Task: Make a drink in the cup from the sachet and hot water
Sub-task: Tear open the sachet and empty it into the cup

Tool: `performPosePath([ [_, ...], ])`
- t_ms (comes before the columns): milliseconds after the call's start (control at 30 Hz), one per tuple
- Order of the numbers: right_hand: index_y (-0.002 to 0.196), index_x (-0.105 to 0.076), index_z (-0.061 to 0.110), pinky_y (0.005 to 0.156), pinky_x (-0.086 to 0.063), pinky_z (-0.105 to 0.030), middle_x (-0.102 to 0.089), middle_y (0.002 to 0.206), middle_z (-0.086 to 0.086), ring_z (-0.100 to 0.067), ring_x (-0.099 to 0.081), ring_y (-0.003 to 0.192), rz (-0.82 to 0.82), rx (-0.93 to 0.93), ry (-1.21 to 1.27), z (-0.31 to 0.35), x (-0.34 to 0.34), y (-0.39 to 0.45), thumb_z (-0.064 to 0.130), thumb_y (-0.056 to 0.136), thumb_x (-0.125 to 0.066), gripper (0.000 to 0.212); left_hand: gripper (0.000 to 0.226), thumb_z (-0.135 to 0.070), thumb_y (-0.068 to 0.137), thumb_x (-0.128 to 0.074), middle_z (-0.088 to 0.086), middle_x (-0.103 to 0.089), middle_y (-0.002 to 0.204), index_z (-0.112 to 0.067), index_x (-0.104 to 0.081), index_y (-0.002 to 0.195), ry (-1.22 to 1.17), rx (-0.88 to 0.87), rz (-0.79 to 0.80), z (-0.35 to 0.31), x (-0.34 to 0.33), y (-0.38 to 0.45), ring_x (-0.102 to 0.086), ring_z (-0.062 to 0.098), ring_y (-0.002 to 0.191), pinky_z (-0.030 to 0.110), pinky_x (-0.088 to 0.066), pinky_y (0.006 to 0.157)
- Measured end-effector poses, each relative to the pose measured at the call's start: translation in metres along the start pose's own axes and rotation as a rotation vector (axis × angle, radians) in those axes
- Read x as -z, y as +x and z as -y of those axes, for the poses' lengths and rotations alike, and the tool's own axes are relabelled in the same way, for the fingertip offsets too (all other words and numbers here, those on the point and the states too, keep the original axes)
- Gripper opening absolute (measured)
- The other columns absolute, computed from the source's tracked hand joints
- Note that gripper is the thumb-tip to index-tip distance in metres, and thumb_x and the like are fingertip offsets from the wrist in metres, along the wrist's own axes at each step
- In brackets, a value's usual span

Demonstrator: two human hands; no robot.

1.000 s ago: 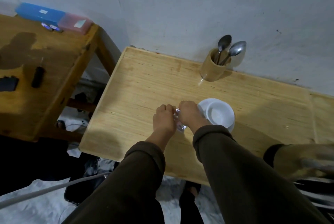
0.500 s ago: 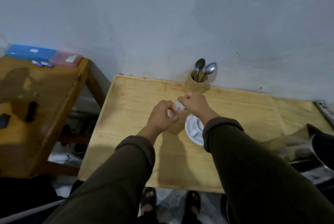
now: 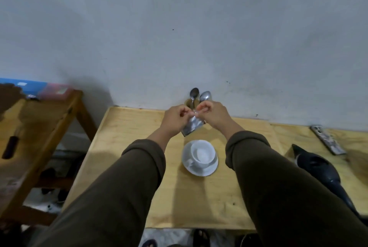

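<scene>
A silvery sachet point(image 3: 192, 126) hangs in the air above the table, pinched at its top edge by both hands. My left hand point(image 3: 176, 119) grips the left corner and my right hand point(image 3: 213, 113) grips the right corner. Below and nearer to me, a white cup point(image 3: 202, 153) stands empty on a white saucer point(image 3: 207, 170) on the light wooden table point(image 3: 127, 143). No hot water vessel is clearly identifiable.
A wooden holder with two metal spoons point(image 3: 200, 95) stands at the wall behind my hands. A dark object point(image 3: 318, 169) and a phone point(image 3: 327, 139) lie at the right. A darker side table point(image 3: 39, 127) with blue and pink boxes point(image 3: 39, 87) stands left.
Both hands have lifted the sachet from beside the cup up and away toward the wall. The view has tilted upward, so the cup and saucer now show fully below the hands.
</scene>
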State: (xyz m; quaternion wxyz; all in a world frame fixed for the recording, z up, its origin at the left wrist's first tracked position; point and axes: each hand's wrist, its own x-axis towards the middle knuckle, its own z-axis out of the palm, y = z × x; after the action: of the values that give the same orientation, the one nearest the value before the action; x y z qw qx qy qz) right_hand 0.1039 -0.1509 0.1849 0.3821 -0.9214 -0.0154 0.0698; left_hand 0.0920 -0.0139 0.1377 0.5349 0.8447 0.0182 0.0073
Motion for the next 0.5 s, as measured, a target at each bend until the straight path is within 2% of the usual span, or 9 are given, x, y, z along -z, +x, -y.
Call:
performPosePath([
  [100, 0.090, -0.073, 0.011, 0.062, -0.041, -0.016, -0.061, 0.076, 0.001, -0.011, -0.055, 0.070, 0.003, 0.045, -0.004, -0.009, 0.011, 0.008, 0.014, 0.078, -0.071, 0.012, 0.019, -0.023, 0.086, -0.067, 0.004, -0.067, 0.083, -0.006, -0.074, 0.093, -0.001, -0.001, 0.001, -0.010, -0.012, 0.003, -0.057, 0.014, 0.079, 0.025, -0.044, 0.071],
  [167, 0.090, -0.073, 0.008, 0.065, -0.043, -0.015, -0.060, 0.072, 0.000, -0.011, -0.054, 0.069, 0.025, 0.060, 0.034, -0.015, 0.017, 0.014, 0.012, 0.078, -0.072, 0.013, 0.018, -0.020, 0.089, -0.064, 0.003, -0.068, 0.085, -0.007, -0.074, 0.095, 0.014, 0.019, -0.018, -0.015, -0.019, 0.006, -0.056, 0.012, 0.080, 0.021, -0.040, 0.068],
  [300, 0.087, -0.073, 0.009, 0.088, -0.053, -0.034, -0.060, 0.067, 0.003, -0.016, -0.060, 0.079, 0.073, 0.082, 0.091, -0.029, 0.026, 0.027, 0.008, 0.079, -0.071, 0.008, 0.020, -0.015, 0.093, -0.056, -0.004, -0.060, 0.071, -0.004, -0.072, 0.096, -0.013, 0.061, -0.063, -0.020, -0.034, 0.011, -0.052, 0.013, 0.078, 0.020, -0.039, 0.065],
  [333, 0.081, -0.072, 0.012, 0.090, -0.055, -0.038, -0.060, 0.066, 0.004, -0.017, -0.061, 0.079, 0.082, 0.089, 0.098, -0.032, 0.027, 0.029, 0.008, 0.078, -0.072, 0.006, 0.020, -0.016, 0.093, -0.055, -0.003, -0.059, 0.070, -0.004, -0.072, 0.096, -0.024, 0.079, -0.074, -0.020, -0.038, 0.012, -0.052, 0.014, 0.078, 0.023, -0.039, 0.068],
  [400, 0.068, -0.066, 0.022, 0.089, -0.056, -0.042, -0.059, 0.064, 0.002, -0.018, -0.060, 0.075, 0.099, 0.098, 0.113, -0.038, 0.029, 0.035, 0.007, 0.076, -0.073, 0.019, 0.021, -0.017, 0.094, -0.054, 0.004, -0.060, 0.075, -0.005, -0.071, 0.096, -0.049, 0.124, -0.101, -0.019, -0.048, 0.013, -0.053, 0.017, 0.079, 0.025, -0.040, 0.074],
  [433, 0.065, -0.063, 0.023, 0.088, -0.056, -0.043, -0.059, 0.064, 0.000, -0.018, -0.060, 0.074, 0.112, 0.096, 0.121, -0.040, 0.030, 0.038, 0.006, 0.076, -0.073, 0.023, 0.021, -0.018, 0.094, -0.054, 0.005, -0.060, 0.077, -0.006, -0.071, 0.096, -0.055, 0.142, -0.117, -0.018, -0.052, 0.012, -0.053, 0.017, 0.079, 0.027, -0.041, 0.074],
  [500, 0.072, -0.066, 0.016, 0.088, -0.056, -0.041, -0.061, 0.071, -0.006, -0.018, -0.059, 0.074, 0.147, 0.093, 0.125, -0.044, 0.029, 0.040, 0.004, 0.078, -0.071, 0.015, 0.022, -0.019, 0.095, -0.053, 0.004, -0.060, 0.077, -0.007, -0.071, 0.094, -0.056, 0.172, -0.138, -0.016, -0.059, 0.011, -0.053, 0.018, 0.078, 0.029, -0.041, 0.074],
])
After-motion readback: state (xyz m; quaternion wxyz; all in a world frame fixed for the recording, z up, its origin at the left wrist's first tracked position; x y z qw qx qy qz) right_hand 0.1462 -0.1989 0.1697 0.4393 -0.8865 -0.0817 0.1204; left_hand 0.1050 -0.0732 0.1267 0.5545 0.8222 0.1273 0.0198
